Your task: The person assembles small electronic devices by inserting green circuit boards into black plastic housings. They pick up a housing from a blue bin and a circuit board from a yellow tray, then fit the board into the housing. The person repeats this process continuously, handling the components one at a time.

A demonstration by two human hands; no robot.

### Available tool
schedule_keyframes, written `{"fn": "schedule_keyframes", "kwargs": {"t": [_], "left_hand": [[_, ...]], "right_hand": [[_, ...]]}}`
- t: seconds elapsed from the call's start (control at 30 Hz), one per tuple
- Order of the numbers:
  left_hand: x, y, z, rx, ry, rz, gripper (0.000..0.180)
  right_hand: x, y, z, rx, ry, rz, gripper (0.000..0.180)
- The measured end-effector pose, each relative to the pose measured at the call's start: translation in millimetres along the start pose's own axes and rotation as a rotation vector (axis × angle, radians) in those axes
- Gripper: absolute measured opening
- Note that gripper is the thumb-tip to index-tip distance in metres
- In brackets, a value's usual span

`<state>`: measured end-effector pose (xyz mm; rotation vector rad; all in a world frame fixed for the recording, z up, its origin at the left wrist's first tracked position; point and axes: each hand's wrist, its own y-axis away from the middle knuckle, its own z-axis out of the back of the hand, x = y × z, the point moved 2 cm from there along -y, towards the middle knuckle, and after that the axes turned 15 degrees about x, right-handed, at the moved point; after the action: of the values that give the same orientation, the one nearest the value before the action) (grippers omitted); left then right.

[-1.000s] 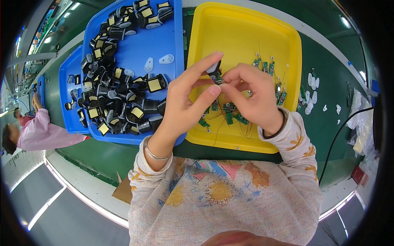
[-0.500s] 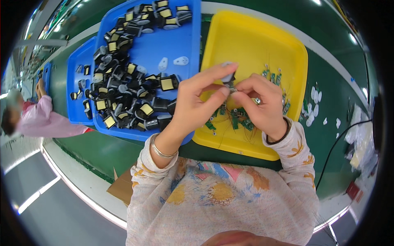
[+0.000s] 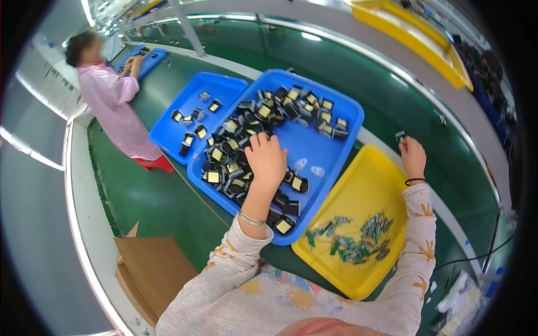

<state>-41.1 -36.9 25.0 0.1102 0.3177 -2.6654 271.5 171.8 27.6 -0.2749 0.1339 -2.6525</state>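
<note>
Head view, only one. Big blue tray (image 3: 330, 151): heaped with black housings (image 3: 214, 177) carrying pale yellow pads, densest along its left side, second clump at the far end. Two loose grey-white teardrop plates (image 3: 317, 171) on its bare floor. Smaller blue tray (image 3: 221, 89) sits just beside it on the left, a handful of similar housings inside, spaced out. Yellow tray (image 3: 358, 190) on the right: green circuit boards (image 3: 358, 241) with thin wires, tangled in the near half, far half bare.

Left hand (image 3: 268, 161): palm down over the housing pile, fingers apart. Can't tell if fingertips grip one or just rest on them. Right hand (image 3: 413, 157): arm stretched out past the yellow tray's far right corner, fingertips pinching a small part (image 3: 400, 136), dark and pale, too small to read in detail. Part is at the fingertips, well apart from the left hand.

Surface: green bench (image 3: 284, 256). Clear plastic bags (image 3: 462, 302) and black cable (image 3: 476, 258) lower right. Another yellow tray (image 3: 460, 75) upper right. Open cardboard box (image 3: 154, 269) lower left. Co-worker in pink (image 3: 117, 106) upper left, hands at another blue tray, red stool (image 3: 157, 162) under them.
</note>
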Motion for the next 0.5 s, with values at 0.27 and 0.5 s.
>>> {"fn": "schedule_keyframes", "kwargs": {"t": [0.27, 0.5], "left_hand": [[1.3, -8.0, -14.4, 0.182, -0.130, 0.054, 0.029], [11.1, -8.9, -9.8, 0.046, -0.070, 0.111, 0.020]], "right_hand": [[-9.4, 4.3, 7.0, 0.164, -0.063, -0.086, 0.015], [95.6, 146.4, 36.0, 0.245, -0.182, 0.326, 0.031]]}}
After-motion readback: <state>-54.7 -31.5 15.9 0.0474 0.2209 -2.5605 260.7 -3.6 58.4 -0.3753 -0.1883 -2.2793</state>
